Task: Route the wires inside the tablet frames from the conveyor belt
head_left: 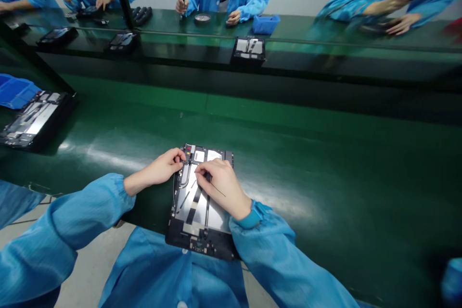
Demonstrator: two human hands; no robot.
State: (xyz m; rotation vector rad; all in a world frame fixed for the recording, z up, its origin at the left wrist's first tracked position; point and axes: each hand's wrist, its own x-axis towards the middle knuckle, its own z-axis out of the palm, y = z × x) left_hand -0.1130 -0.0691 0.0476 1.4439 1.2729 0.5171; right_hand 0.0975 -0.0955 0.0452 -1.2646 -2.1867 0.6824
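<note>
An opened tablet [217, 214] with a black frame and silver inner plates lies near the table's front edge, several dark strips and cables across it. At its upper left edge, my left hand [168, 166] has its fingertips pinched together; what they hold, if anything, is too small to make out. My right hand [222, 185] is over the upper middle of the tablet with thumb and fingers closed. A thin dark wire [218, 190] sticks out from this hand. Part of the tablet's right side is hidden beneath the right hand and sleeve.
Another opened tablet [38, 113] and a blue bin [16, 90] are at the left. Behind a rail, more opened devices, including one tablet [249, 48], rest along a shelf. Co-workers in blue coats sit across, with a small blue bin [266, 24] and a round dish [202, 19].
</note>
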